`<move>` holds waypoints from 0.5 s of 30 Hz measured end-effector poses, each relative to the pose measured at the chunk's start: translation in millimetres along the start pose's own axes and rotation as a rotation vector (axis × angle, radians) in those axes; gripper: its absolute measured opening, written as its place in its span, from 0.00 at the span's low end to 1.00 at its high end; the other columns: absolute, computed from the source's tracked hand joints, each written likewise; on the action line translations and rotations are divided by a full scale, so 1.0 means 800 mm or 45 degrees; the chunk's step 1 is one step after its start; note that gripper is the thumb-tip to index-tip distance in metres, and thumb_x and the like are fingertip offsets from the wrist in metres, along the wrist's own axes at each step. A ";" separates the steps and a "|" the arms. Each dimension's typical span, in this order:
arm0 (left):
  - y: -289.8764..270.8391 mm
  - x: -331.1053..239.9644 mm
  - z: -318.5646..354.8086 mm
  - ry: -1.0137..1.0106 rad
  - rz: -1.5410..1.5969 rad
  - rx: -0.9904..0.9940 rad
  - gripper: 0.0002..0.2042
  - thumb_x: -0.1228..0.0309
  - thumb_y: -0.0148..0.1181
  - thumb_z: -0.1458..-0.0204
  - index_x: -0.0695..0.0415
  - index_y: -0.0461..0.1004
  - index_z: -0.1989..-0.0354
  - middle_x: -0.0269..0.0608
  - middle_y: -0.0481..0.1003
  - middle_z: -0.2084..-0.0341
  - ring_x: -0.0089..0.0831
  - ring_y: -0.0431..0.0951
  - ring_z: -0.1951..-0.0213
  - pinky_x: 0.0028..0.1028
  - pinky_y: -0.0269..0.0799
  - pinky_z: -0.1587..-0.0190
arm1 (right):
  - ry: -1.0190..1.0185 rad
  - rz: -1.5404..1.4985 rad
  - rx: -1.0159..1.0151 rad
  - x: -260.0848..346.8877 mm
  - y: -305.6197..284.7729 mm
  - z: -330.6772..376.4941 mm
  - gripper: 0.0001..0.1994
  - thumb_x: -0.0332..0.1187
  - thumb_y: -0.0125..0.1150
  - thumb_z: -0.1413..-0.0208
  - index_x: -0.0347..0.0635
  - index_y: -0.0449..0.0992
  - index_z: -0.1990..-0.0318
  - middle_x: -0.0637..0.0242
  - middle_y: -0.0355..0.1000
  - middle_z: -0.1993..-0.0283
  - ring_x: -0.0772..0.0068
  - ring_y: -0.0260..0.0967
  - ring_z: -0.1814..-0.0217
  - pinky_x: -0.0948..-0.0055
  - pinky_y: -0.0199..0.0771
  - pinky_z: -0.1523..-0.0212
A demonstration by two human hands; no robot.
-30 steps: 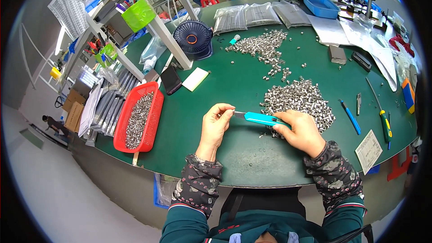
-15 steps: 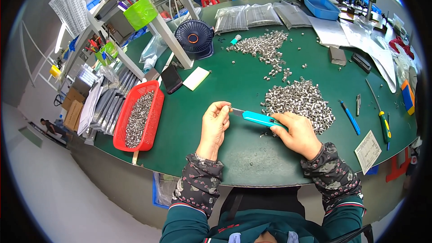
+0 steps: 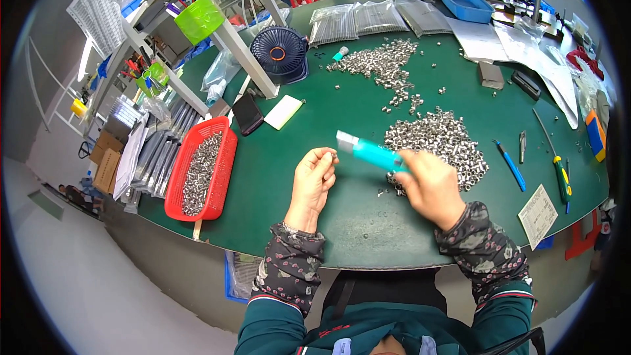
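Turquoise utility knife (image 3: pixel 371 152) sits near the centre of the frame, slanting toward the upper left with its blurred blade end clear of the other hand. The right hand (image 3: pixel 430 184), right of centre, is wrapped around its handle. The left hand (image 3: pixel 310 184) is apart from the right, just left of centre, its thumb and forefinger pinched on a small metal piece (image 3: pixel 334 156) (too tiny to make out its exact shape).

Right of centre, behind the knife, a pile of short metal rings (image 3: pixel 447 138) spreads on the green tabletop (image 3: pixel 328 108); a looser scatter of rings (image 3: pixel 374 62) lies at upper centre. On the left side, a red plastic basket (image 3: pixel 227 174) holds more small metal parts (image 3: pixel 202 174), with a dark smartphone (image 3: pixel 247 115) and a pale yellow notepad (image 3: pixel 283 112) near its upper end. Toward the right edge lie a blue pen-shaped tool (image 3: pixel 511 166) and a green-and-yellow-handled screwdriver (image 3: pixel 562 179).
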State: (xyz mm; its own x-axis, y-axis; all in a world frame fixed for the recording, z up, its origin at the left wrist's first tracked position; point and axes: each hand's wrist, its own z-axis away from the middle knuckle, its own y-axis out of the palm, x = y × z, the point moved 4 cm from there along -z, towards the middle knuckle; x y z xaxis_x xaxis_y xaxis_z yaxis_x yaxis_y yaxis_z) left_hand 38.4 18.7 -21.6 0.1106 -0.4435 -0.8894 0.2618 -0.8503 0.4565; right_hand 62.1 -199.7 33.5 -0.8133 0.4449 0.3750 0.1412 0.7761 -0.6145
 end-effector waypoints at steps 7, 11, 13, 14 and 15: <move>0.008 0.010 -0.014 -0.235 0.273 0.027 0.03 0.71 0.48 0.47 0.57 0.65 0.70 0.36 0.66 0.76 0.21 0.62 0.81 0.17 0.54 0.85 | 0.121 -0.029 -0.198 -0.029 -0.021 -0.007 0.12 0.32 0.58 0.53 0.42 0.70 0.60 0.62 0.64 0.75 0.60 0.65 0.76 0.66 0.64 0.76; 0.041 0.013 -0.034 -0.146 -0.452 0.145 0.04 0.73 0.56 0.52 0.58 0.69 0.69 0.30 0.65 0.79 0.18 0.62 0.81 0.18 0.56 0.83 | 0.153 -0.020 -0.196 -0.036 -0.027 -0.006 0.13 0.33 0.58 0.53 0.41 0.70 0.59 0.62 0.65 0.75 0.61 0.65 0.76 0.66 0.65 0.76; 0.052 0.014 -0.047 0.090 -1.218 0.162 0.07 0.73 0.61 0.57 0.57 0.73 0.67 0.29 0.64 0.80 0.21 0.65 0.79 0.23 0.61 0.77 | 0.140 -0.037 -0.211 -0.036 -0.027 -0.007 0.14 0.33 0.59 0.53 0.41 0.70 0.58 0.62 0.65 0.75 0.61 0.65 0.76 0.67 0.65 0.76; 0.055 0.017 -0.050 0.090 -1.223 0.163 0.07 0.73 0.61 0.57 0.57 0.73 0.67 0.29 0.64 0.80 0.21 0.65 0.79 0.23 0.61 0.77 | 0.142 -0.040 -0.214 -0.034 -0.027 -0.007 0.14 0.33 0.59 0.53 0.41 0.70 0.58 0.62 0.65 0.75 0.61 0.65 0.76 0.67 0.65 0.76; 0.065 0.016 -0.052 0.246 -1.500 0.173 0.08 0.73 0.61 0.57 0.55 0.74 0.67 0.32 0.65 0.80 0.25 0.67 0.77 0.26 0.63 0.74 | 0.143 -0.038 -0.207 -0.034 -0.028 -0.007 0.14 0.33 0.59 0.53 0.41 0.70 0.58 0.62 0.65 0.75 0.61 0.66 0.75 0.67 0.65 0.76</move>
State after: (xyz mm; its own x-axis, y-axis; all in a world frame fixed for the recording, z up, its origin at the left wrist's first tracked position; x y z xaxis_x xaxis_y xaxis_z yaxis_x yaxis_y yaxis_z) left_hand 93.2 -19.8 -10.0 0.0161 0.6662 -0.7456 0.1963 -0.7333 -0.6510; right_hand 84.5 -226.8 41.0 -0.7518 0.4606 0.4719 0.2149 0.8477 -0.4851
